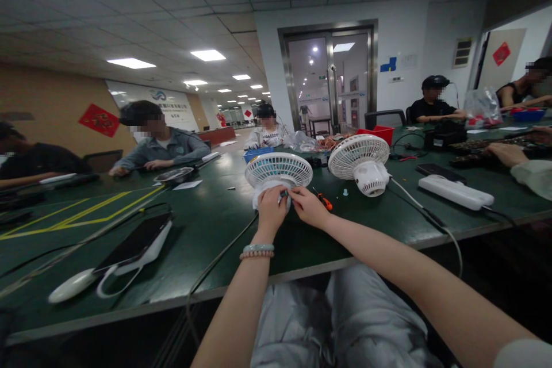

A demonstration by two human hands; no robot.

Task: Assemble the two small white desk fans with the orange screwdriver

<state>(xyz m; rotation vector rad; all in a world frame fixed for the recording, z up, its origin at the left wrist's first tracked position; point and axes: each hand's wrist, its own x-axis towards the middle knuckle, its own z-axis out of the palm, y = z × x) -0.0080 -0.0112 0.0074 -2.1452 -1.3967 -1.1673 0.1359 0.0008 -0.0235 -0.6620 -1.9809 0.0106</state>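
Shows the left hand at the motor housing of a white fan, thumb and fingertips pinching a small dark teal part. Shows the right hand alongside, thumb and forefinger pressed together at the right side of the same part; does not reveal any grip on it between those two fingertips. Places the fan on a dark green table, near the front edge, rear housing toward the wearer. Includes two bracelets around the left wrist.

Locates an orange-handled screwdriver just beyond the right hand, and a small pale blue piece farther right. Sets a second white fan to the right of the first, with a pale cable running from the housing toward the table edge. Continues rightward to a white power strip, with a dark phone just behind.

Positions a black-screened device at the left, near a white rounded object. Displays a blue bin and a red bin behind the fans, plus a person in a grey jacket seated at the left.
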